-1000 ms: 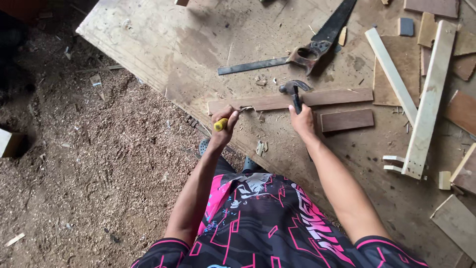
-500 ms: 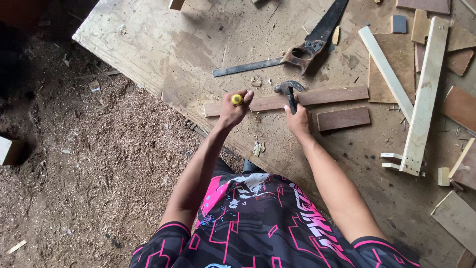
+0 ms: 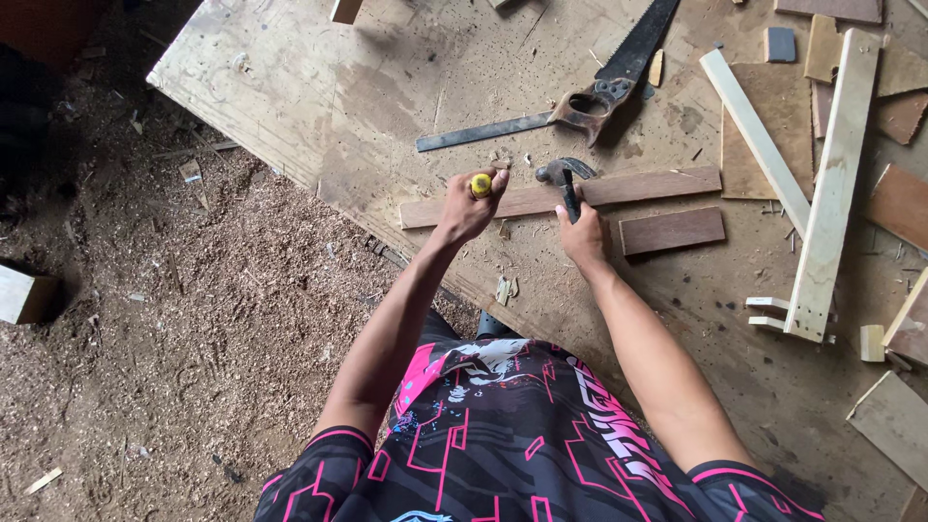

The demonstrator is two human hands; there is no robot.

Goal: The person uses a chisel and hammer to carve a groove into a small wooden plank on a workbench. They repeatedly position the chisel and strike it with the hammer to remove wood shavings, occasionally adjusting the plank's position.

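Left hand (image 3: pixel 466 208) raised w/ yellow-capped tool (image 3: pixel 480 185) | right hand (image 3: pixel 583 237) grips hammer (image 3: pixel 564 180)

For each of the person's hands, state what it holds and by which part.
The left hand grips a yellow-handled tool by its handle; its tip is hidden. The right hand holds a hammer by the lower end of its dark handle.

The left hand (image 3: pixel 467 208) has lifted its yellow-ended tool (image 3: pixel 480 184) from beside the strip (image 3: pixel 561 196) to upright on it.
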